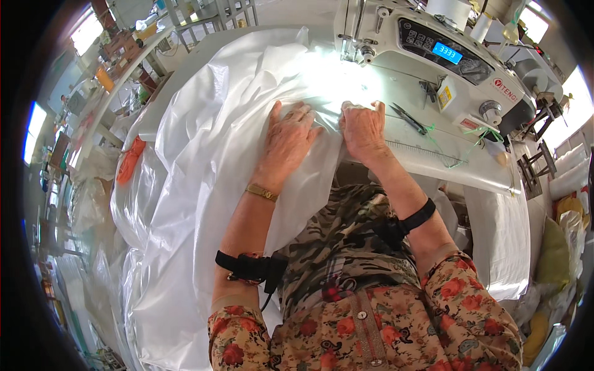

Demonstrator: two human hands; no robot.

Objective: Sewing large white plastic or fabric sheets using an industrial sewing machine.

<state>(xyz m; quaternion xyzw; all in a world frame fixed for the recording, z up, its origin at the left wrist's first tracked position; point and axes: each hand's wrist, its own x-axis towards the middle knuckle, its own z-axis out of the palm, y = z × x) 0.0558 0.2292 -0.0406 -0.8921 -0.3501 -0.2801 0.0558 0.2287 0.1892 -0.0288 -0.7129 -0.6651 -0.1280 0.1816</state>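
A large white plastic sheet [204, 142] lies in loose folds over the left of the sewing table and hangs down beside my lap. My left hand [289, 139] rests on it, palm down, with the thumb and fingers apart. At the sheet's right edge, my right hand [363, 128] has its fingers curled round the material. Just beyond both hands stands a white sewing machine [427, 46]. Its lamp glares over the needle area, so the needle and the sheet's far edge there cannot be made out.
Thread snips [409, 118] lie right of my right hand, beside green thread [442, 148]. A ruler scale [421, 153] runs along the table's front edge. An orange bundle [130, 162] hangs at the left. Thread cones [448, 8] stand behind the machine.
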